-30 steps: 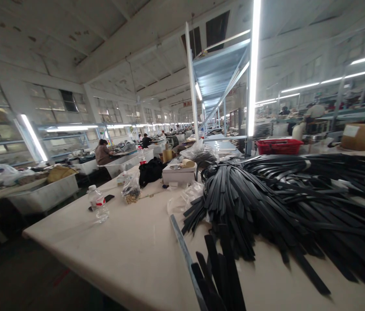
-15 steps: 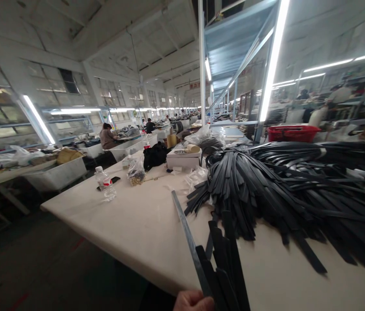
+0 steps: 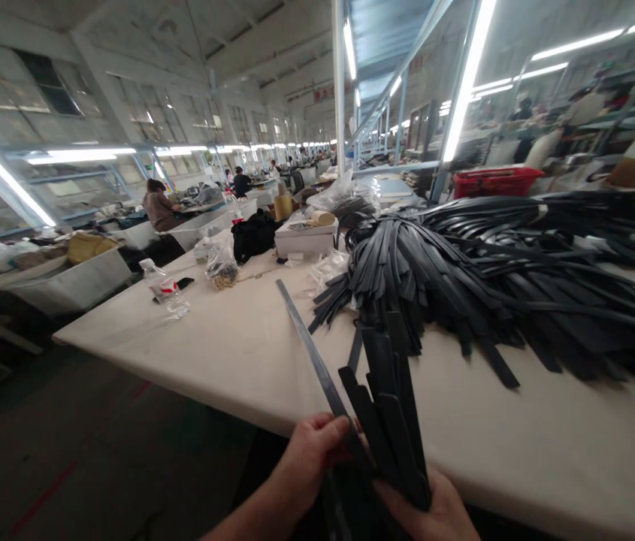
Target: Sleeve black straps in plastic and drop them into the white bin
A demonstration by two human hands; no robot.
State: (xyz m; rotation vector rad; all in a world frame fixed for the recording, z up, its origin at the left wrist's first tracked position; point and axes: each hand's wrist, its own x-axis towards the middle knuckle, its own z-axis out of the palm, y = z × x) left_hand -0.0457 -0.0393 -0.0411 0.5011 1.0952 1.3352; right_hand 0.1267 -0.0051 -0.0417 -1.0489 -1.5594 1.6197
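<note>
Our right hand (image 3: 446, 507) is joining our left hand (image 3: 309, 451), so we are working two-handed, pinching a long, flat grey strip (image 3: 309, 340) beyond the left fingers and gripping flat black strips (image 3: 393, 409) above the right ones.

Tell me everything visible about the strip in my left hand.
The strip is long, narrow, flat and dark grey with a dull shine, perhaps leather or plastic. It slants away from you, its far end over the table, left of the other held strips. Your left hand pinches it; its near part is hard to make out.
</note>
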